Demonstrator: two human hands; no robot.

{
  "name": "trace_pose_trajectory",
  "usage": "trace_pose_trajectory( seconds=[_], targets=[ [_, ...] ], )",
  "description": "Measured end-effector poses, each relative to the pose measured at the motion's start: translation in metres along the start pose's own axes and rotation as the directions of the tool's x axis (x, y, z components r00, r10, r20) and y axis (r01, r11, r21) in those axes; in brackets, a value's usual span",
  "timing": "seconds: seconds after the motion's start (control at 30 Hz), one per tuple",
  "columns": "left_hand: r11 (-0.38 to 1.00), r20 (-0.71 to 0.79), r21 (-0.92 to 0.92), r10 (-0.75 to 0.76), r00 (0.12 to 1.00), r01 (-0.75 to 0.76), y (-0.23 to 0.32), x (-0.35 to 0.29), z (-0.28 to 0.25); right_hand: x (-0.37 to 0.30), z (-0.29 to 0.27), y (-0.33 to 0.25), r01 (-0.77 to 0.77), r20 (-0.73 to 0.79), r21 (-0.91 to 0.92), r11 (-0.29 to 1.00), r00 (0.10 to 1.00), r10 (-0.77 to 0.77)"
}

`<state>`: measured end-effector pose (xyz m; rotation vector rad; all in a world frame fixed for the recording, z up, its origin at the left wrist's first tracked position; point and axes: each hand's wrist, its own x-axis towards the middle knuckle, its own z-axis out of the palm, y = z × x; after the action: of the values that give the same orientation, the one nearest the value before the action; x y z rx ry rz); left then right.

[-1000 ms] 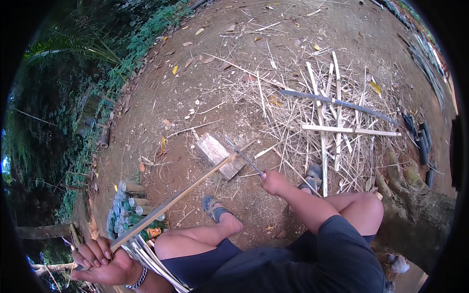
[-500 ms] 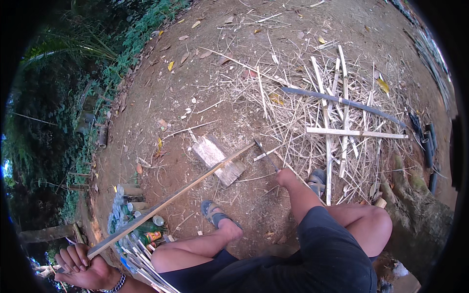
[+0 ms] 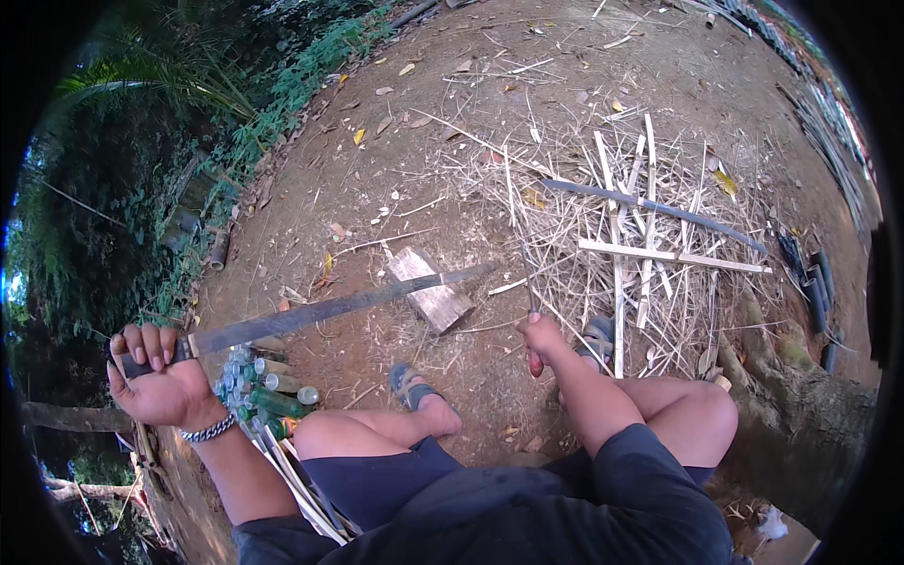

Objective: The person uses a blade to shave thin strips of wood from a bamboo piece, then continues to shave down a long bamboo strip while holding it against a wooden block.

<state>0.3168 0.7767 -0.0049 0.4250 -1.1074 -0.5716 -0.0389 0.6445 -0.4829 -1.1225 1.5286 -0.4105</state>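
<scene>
My left hand (image 3: 165, 377) is closed round the near end of a long bamboo strip (image 3: 311, 313), whose broad dark outer face shows. The strip runs rightward, and its far part passes over a wooden block (image 3: 439, 306) on the ground; I cannot tell whether they touch. In front of my right knee, my right hand (image 3: 543, 335) grips a knife (image 3: 527, 278) with a narrow blade and a reddish-brown handle. Its blade points away from me, a little to the right of the strip's far tip and apart from it.
Pale split strips (image 3: 648, 221) and another dark strip (image 3: 659, 207) lie across a heap of shavings at right. Plastic bottles (image 3: 273, 400) stand beside my left knee, near more strips (image 3: 292, 466). Tree roots (image 3: 791, 377) and dark tubes (image 3: 817, 292) are at far right.
My left hand has risen, and the bamboo strip has turned from its narrow pale edge to its broad dark face. The knife has swung away from the strip's tip and now points farther forward.
</scene>
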Motion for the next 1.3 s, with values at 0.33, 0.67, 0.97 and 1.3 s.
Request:
trace_pose_trajectory(
  seconds=[0.33,0.67,0.97,1.3],
  targets=[
    [0.998,0.000,0.063,0.018,1.000,-0.018,0.000,-0.026,0.046,-0.132,0.024,-0.113,0.472,0.054,-0.049,0.880,0.881,-0.470],
    [0.997,0.121,0.031,0.069,0.990,-0.073,0.012,-0.082,0.077,-0.208,0.032,-0.151,0.554,0.237,-0.054,0.831,0.815,-0.528],
    [0.994,0.053,0.059,0.085,0.995,-0.088,0.014,-0.092,0.087,-0.198,0.031,-0.113,0.464,0.115,-0.105,0.880,0.884,-0.452],
    [0.994,0.041,0.046,0.101,0.994,-0.103,0.009,-0.079,0.087,-0.153,0.015,-0.100,0.311,0.208,-0.260,0.914,0.943,-0.261]
  ],
)
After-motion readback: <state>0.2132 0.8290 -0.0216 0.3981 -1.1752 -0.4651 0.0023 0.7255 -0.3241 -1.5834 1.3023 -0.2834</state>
